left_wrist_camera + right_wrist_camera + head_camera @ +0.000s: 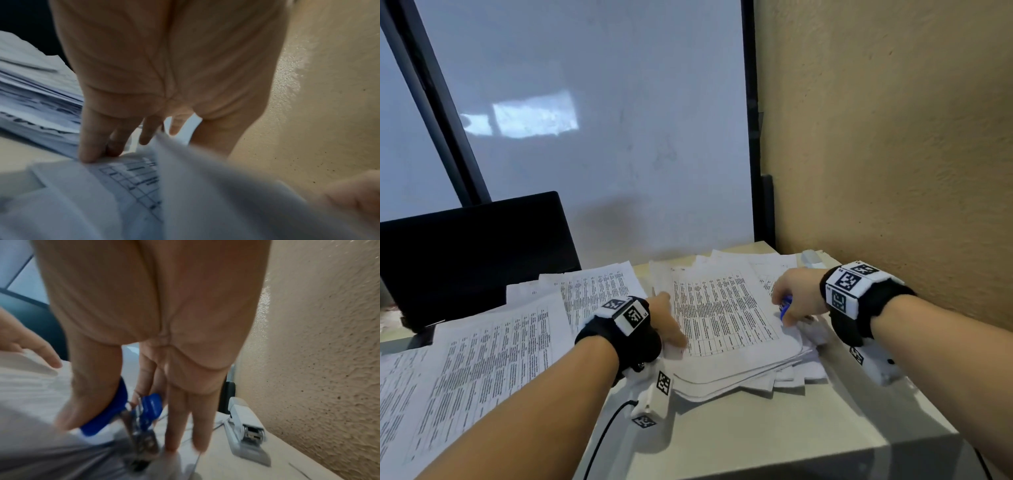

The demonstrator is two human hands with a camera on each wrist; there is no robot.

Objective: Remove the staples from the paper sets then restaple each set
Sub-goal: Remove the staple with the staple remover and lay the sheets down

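Observation:
A pile of printed paper sets (726, 318) lies on the table. My left hand (666, 318) rests on the top set's left edge with its fingers (92, 146) straight, tips down on the printed sheet (131, 175). A blurred sheet edge rises between those fingers and the thumb. At the pile's right edge, my right hand (792, 301) pinches a blue staple remover (786, 306) between thumb and forefingers. The remover's (115, 412) metal claws point down at the paper, and the two outer fingers (180, 426) hang straight. A white stapler (244, 430) lies by the wall, beyond my right hand.
More printed sets (482, 359) are spread over the left of the table (756, 442). A black monitor (476, 253) stands at the back left. A textured beige wall (893, 171) runs close along the right side. A black cable (602, 442) trails off the front edge.

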